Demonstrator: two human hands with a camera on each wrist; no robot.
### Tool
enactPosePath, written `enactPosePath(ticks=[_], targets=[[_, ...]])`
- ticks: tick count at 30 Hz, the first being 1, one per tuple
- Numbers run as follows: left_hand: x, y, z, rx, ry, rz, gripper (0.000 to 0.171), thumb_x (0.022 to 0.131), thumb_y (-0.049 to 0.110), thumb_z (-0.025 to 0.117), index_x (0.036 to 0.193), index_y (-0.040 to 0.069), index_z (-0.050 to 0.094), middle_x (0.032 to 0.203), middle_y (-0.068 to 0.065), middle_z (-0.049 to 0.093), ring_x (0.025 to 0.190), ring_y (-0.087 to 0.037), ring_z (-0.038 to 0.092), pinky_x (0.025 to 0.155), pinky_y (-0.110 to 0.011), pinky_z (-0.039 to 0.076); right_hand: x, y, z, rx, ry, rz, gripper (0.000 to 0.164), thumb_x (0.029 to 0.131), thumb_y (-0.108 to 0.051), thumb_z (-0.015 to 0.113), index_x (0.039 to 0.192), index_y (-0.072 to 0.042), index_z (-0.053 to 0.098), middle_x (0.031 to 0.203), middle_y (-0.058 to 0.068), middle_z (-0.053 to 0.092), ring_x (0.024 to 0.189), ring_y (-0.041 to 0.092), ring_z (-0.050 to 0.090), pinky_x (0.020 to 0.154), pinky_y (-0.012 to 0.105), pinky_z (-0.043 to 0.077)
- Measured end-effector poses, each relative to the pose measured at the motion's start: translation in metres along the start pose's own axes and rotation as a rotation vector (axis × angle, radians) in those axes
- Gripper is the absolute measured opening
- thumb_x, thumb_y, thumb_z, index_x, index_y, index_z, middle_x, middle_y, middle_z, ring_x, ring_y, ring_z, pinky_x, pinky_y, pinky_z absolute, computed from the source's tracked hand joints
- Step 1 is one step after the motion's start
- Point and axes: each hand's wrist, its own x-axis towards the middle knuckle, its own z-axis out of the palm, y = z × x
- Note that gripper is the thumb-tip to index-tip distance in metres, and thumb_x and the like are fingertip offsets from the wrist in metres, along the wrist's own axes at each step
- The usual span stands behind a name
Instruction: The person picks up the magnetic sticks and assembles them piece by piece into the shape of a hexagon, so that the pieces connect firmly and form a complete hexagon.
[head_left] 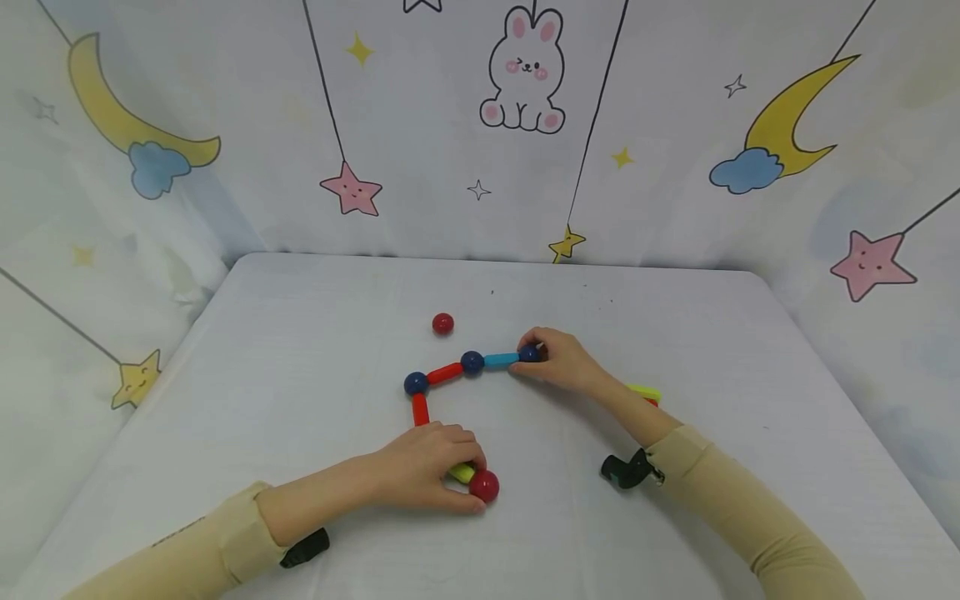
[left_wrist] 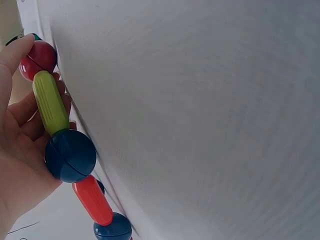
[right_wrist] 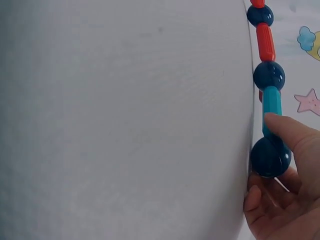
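Observation:
A bent chain of magnetic balls and rods lies on the white table. My left hand holds its near end, thumb and fingers about a red ball and a yellow-green rod. The dark blue ball after that rod is hidden under this hand in the head view. From there run a red rod, a blue ball, another red rod, a blue ball and a light blue rod. At the far end my right hand grips a dark blue ball, its thumb against the light blue rod.
Beyond the chain sits a loose red ball. Yellow-green and red pieces show partly behind the right forearm. Black wrist devices hang at both sleeves. A patterned cloth rises behind the table.

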Motion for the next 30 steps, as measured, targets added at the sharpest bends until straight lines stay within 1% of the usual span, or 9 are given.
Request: enactPosePath(ticks=[9, 14, 18, 23, 26, 28, 30], targets=[[0.001, 0.000, 0.001, -0.013, -0.021, -0.034, 0.038, 0.084, 0.052, 0.070, 0.108, 0.022, 0.068, 0.097, 0.016, 0.060, 0.088, 0.000, 0.050, 0.077, -0.020, 0.042, -0.001, -0.005, 0.001, -0.013, 0.012, 0.000, 0.030, 0.084, -0.026, 0.077, 0.105, -0.009, 0.063, 0.094, 0.004, 0.059, 0.084, 0.020, 0.052, 0.072, 0.032, 0.045], [0.002, 0.002, 0.001, -0.020, -0.024, -0.062, 0.038, 0.085, 0.052, 0.070, 0.108, 0.023, 0.067, 0.097, 0.016, 0.059, 0.088, 0.000, 0.050, 0.074, -0.019, 0.042, -0.001, -0.006, 0.002, -0.007, 0.013, -0.009, 0.030, 0.085, -0.025, 0.077, 0.105, -0.008, 0.063, 0.094, 0.004, 0.059, 0.084, 0.020, 0.051, 0.073, 0.032, 0.045], [0.001, 0.003, 0.002, -0.018, -0.018, -0.068, 0.037, 0.085, 0.052, 0.070, 0.108, 0.023, 0.067, 0.096, 0.016, 0.058, 0.086, 0.000, 0.049, 0.072, -0.019, 0.041, -0.001, -0.007, 0.004, -0.008, 0.016, -0.006, 0.029, 0.085, -0.025, 0.076, 0.105, -0.009, 0.063, 0.093, 0.004, 0.059, 0.084, 0.020, 0.051, 0.073, 0.032, 0.045], [0.003, 0.004, -0.003, -0.039, -0.022, -0.075, 0.040, 0.085, 0.055, 0.069, 0.108, 0.022, 0.067, 0.097, 0.015, 0.059, 0.087, -0.001, 0.051, 0.071, -0.017, 0.044, 0.000, -0.004, 0.004, 0.005, 0.006, -0.008, 0.030, 0.085, -0.025, 0.077, 0.107, -0.009, 0.063, 0.096, 0.004, 0.060, 0.086, 0.020, 0.053, 0.076, 0.033, 0.047], [0.013, 0.004, -0.012, -0.052, 0.003, -0.064, 0.041, 0.086, 0.054, 0.068, 0.109, 0.020, 0.068, 0.100, 0.011, 0.061, 0.089, -0.005, 0.054, 0.073, -0.017, 0.046, 0.000, -0.001, 0.003, 0.007, -0.009, -0.003, 0.032, 0.084, -0.024, 0.077, 0.109, -0.010, 0.063, 0.100, 0.004, 0.061, 0.089, 0.020, 0.055, 0.080, 0.034, 0.048], [0.025, 0.003, -0.021, -0.051, 0.043, -0.056, 0.039, 0.087, 0.049, 0.068, 0.110, 0.018, 0.069, 0.102, 0.007, 0.063, 0.093, -0.009, 0.057, 0.076, -0.019, 0.048, -0.001, 0.001, 0.002, 0.009, -0.022, -0.006, 0.033, 0.084, -0.022, 0.077, 0.111, -0.009, 0.063, 0.103, 0.005, 0.062, 0.091, 0.020, 0.057, 0.081, 0.035, 0.048], [0.040, 0.000, -0.030, -0.046, 0.090, -0.056, 0.035, 0.089, 0.043, 0.069, 0.110, 0.015, 0.069, 0.104, 0.003, 0.064, 0.096, -0.013, 0.059, 0.078, -0.023, 0.049, -0.002, 0.002, 0.000, 0.020, -0.037, -0.014, 0.035, 0.084, -0.019, 0.077, 0.114, -0.007, 0.062, 0.106, 0.007, 0.062, 0.093, 0.022, 0.058, 0.082, 0.037, 0.049]])
